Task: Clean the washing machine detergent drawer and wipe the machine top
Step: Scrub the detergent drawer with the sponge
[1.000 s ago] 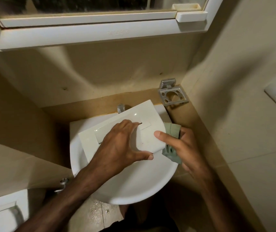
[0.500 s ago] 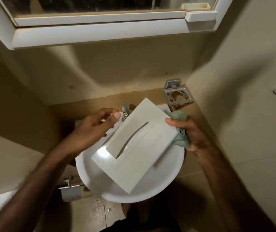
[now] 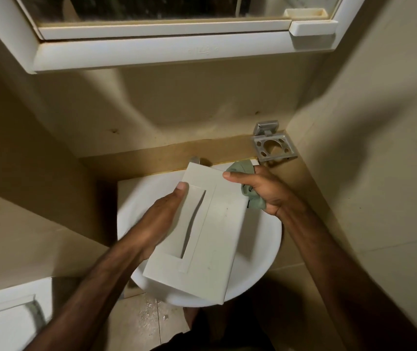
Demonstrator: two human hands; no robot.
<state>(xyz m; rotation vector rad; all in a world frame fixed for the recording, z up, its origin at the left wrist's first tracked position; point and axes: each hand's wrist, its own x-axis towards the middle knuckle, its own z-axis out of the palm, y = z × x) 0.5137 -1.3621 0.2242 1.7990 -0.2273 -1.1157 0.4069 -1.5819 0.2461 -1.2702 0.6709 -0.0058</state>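
The white detergent drawer [image 3: 210,239], a flat rectangular piece with a curved handle slot, is held lengthwise over the white round sink [image 3: 260,252]. My left hand [image 3: 162,219] grips its left long edge, thumb on the top face. My right hand [image 3: 260,188] holds the far right corner with its thumb on top, and a crumpled green cloth [image 3: 250,196] is bunched in the same hand against the drawer's right edge. The drawer's underside is hidden.
A tap [image 3: 195,160] peeks out behind the drawer's far end. A metal holder [image 3: 273,145] is fixed to the wall at the right corner. A white mirror cabinet [image 3: 167,49] hangs above. A white appliance [image 3: 7,315] sits at the lower left. Beige tiled walls close in on both sides.
The drawer has turned from lying across the sink to pointing lengthwise toward me. My left hand left its top, reached toward the tap, and now grips its left edge.
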